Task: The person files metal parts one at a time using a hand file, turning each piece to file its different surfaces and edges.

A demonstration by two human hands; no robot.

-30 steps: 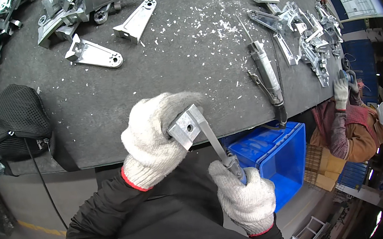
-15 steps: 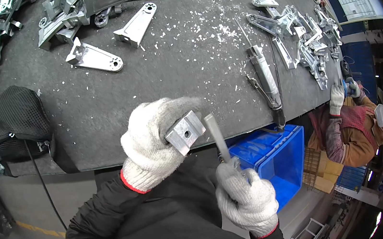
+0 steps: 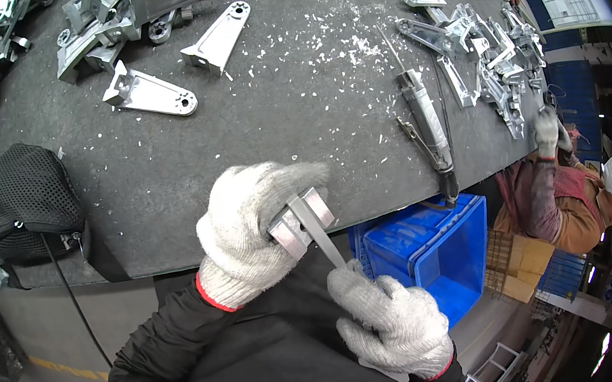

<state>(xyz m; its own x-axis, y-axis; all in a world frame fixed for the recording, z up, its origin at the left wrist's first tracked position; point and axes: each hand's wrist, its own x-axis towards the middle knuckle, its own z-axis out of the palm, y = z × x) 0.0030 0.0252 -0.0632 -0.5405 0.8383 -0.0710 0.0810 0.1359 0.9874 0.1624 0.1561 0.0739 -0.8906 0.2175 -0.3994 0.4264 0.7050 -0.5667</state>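
A flat metal file (image 3: 317, 232) is gripped in the gloved right hand (image 3: 393, 322) and laid across a small metal block (image 3: 301, 222) clenched in the left hand (image 3: 253, 233) above the table edge (image 3: 176, 258); gloved fingers could be scraped by a slip, judging from the narrow contact

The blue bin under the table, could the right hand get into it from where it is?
Probably yes. The right hand is close beside the blue bin, whose top is open, with nothing between them, but it is holding a file.
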